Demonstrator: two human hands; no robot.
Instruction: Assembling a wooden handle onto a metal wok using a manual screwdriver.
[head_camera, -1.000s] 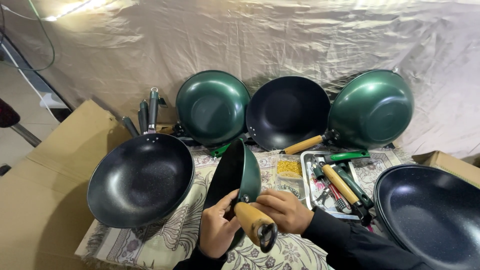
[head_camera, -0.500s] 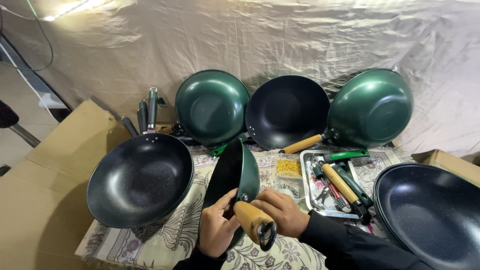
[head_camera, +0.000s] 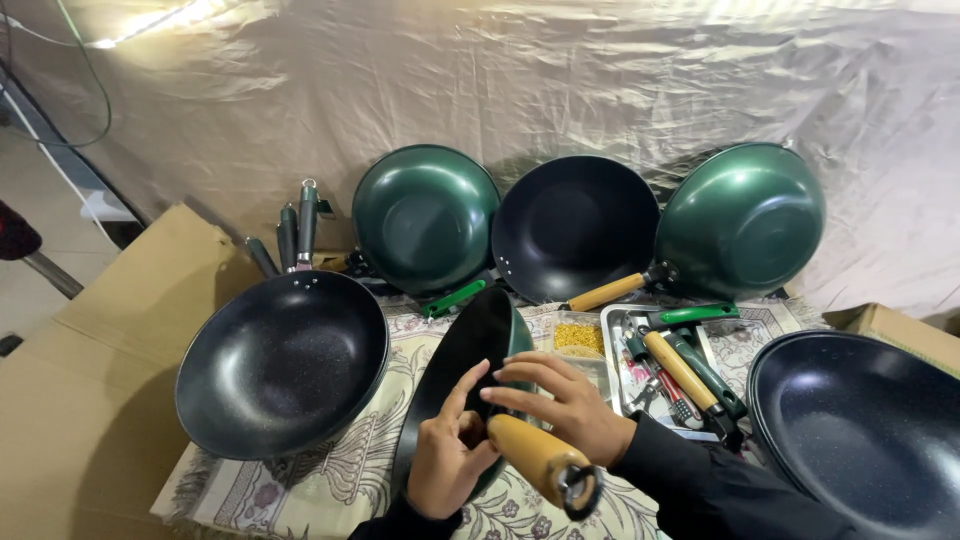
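A green wok (head_camera: 470, 360) with a black inside stands on its edge in front of me, its wooden handle (head_camera: 540, 462) pointing toward the camera. My left hand (head_camera: 448, 460) grips the wok at the base of the handle, with one finger raised against the rim. My right hand (head_camera: 565, 405) rests over the joint where the handle meets the bowl, its fingers spread and touching it.
A black pan (head_camera: 285, 360) lies at left and another (head_camera: 865, 435) at right. Three woks (head_camera: 425, 215) (head_camera: 575, 225) (head_camera: 745, 220) lean on the draped cloth behind. A metal tray (head_camera: 620, 385) holds loose handles and tools. A cardboard box (head_camera: 80, 370) is at left.
My right hand has opened its fingers over the handle joint, and a left finger has lifted onto the rim. The wok has tilted slightly.
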